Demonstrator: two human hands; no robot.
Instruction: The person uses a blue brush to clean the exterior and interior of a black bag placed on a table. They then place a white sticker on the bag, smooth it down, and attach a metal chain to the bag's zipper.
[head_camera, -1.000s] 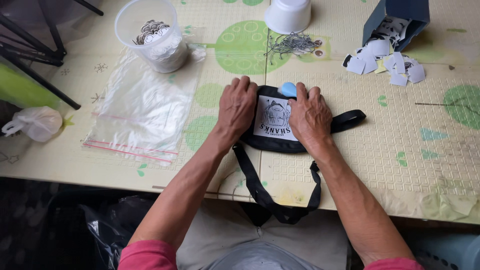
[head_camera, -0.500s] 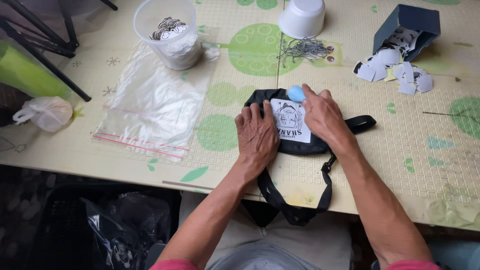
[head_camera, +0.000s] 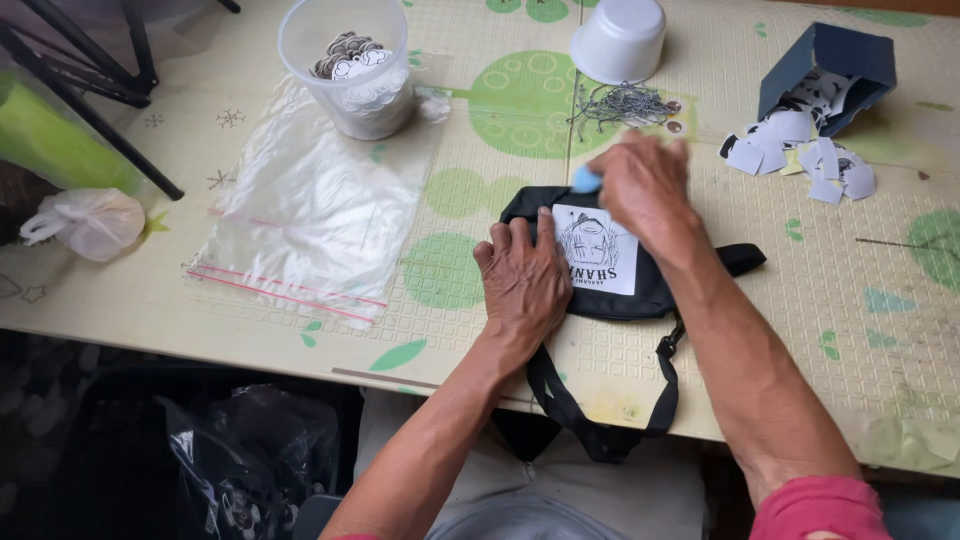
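My left hand (head_camera: 522, 280) presses flat, fingers spread, on the black fabric pouch with a white printed patch (head_camera: 600, 255) at frame centre. My right hand (head_camera: 645, 185) curls around a small light-blue piece (head_camera: 585, 178) at the pouch's top edge. A clear plastic bag (head_camera: 310, 215) lies to the left.

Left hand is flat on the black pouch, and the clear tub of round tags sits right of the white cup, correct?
Not quite. In the head view the clear tub sits left of the white cup. The left hand does lie flat on the black pouch.
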